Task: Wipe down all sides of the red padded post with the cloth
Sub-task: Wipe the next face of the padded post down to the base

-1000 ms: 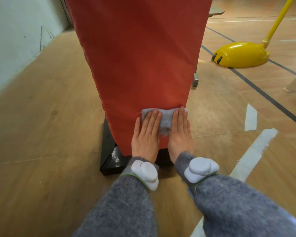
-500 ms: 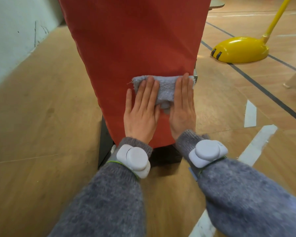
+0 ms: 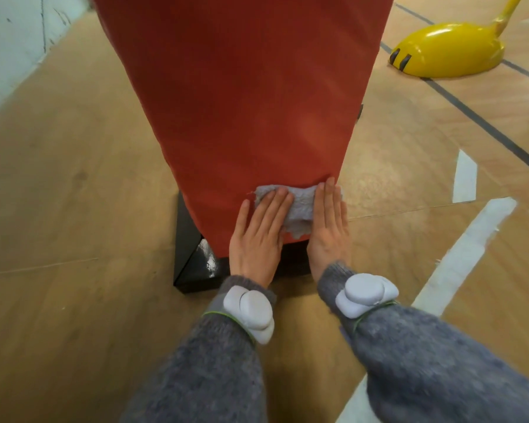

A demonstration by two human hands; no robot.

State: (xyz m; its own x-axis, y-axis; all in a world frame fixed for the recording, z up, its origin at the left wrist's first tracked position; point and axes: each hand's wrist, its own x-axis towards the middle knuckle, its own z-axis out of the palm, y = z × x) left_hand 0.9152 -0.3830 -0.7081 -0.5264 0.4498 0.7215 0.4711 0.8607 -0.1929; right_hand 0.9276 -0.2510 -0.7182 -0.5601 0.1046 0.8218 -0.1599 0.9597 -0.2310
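The left hand lies flat, fingers straight and close together, and its fingertips press the left part of a grey cloth against the post. The right hand lies flat just beside it, fingers also straight and together, and presses the cloth's right part near the post's right edge. The cloth is bunched between the 2 hands, low in the middle of the frame, and its bottom edge hangs near the foot of the padding.

Each wrist carries a white device strapped over a grey knitted sleeve. The red padded post fills the upper middle of the frame and stands on a black base, which shows at the lower left of the padding. Around it is a wooden floor with a white line at the right and a dark line above that. A yellow stand sits at the upper right, well apart from the post. A pale wall runs along the upper left.
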